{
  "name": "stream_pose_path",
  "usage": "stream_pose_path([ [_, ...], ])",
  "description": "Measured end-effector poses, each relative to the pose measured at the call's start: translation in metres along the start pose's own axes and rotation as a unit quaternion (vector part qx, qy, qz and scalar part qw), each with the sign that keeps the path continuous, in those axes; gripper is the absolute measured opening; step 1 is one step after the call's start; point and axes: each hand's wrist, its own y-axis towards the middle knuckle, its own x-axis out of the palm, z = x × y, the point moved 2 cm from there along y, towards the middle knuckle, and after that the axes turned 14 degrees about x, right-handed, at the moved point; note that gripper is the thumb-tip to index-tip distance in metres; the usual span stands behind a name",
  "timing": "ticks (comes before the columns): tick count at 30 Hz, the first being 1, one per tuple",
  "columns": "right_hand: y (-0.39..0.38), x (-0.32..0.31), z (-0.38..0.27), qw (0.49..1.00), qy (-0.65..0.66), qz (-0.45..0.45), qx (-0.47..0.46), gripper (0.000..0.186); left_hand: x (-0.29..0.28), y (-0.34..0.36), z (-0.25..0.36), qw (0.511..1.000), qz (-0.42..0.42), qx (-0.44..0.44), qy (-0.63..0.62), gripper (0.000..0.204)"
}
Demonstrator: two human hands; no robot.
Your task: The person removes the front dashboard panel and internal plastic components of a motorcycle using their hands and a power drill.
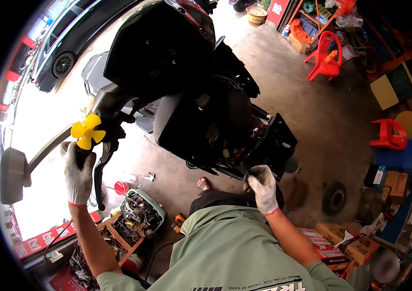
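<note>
My left hand (76, 172), in a pale knit glove, grips the black handlebar grip (85, 157) of a partly dismantled scooter. A yellow four-bladed fan (88, 132) sits just above that hand, beside a black brake lever (98, 179) and a mirror (14, 174). My right hand (263, 191), also gloved, is closed at the lower edge of the scooter's dark body (196, 126); what its fingertips hold is too dark to make out. Exposed wiring (259, 133) shows among the panels.
A car (65, 39) stands outside at upper left. Red plastic chairs (324, 63), a tyre (334, 199) and cardboard boxes (397, 189) are on the right. A bin of parts (140, 213) lies low left, near my sandalled foot (203, 183). Shelving (312, 22) stands at the back.
</note>
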Motion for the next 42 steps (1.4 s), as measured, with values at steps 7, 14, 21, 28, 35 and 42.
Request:
stream_pose_path([
  [7, 0.058, 0.067, -0.115, 0.954, 0.258, -0.058, -0.140, 0.015, -0.004, -0.005, -0.003, 1.000, -0.003, -0.017, 0.001, 0.033],
  [14, 0.185, 0.125, -0.222, 0.915, 0.354, -0.113, -0.154, 0.009, 0.001, 0.004, -0.009, 1.000, -0.011, -0.015, 0.011, 0.034],
  [21, 0.215, 0.183, -0.240, 0.905, 0.395, -0.120, -0.105, 0.014, 0.013, 0.010, -0.020, 0.998, -0.017, -0.062, 0.028, 0.037],
  [28, 0.212, 0.202, -0.242, 0.914, 0.395, -0.075, -0.061, 0.006, 0.025, 0.006, -0.048, 0.993, -0.008, -0.118, -0.011, 0.029],
  [35, 0.207, 0.203, -0.240, 0.923, 0.369, -0.075, -0.081, 0.009, 0.026, 0.004, -0.051, 0.996, 0.010, -0.084, -0.005, 0.026],
  [42, 0.225, 0.197, -0.244, 0.934, 0.333, -0.100, -0.082, 0.018, 0.016, 0.015, -0.013, 0.997, -0.001, -0.073, 0.017, 0.035],
])
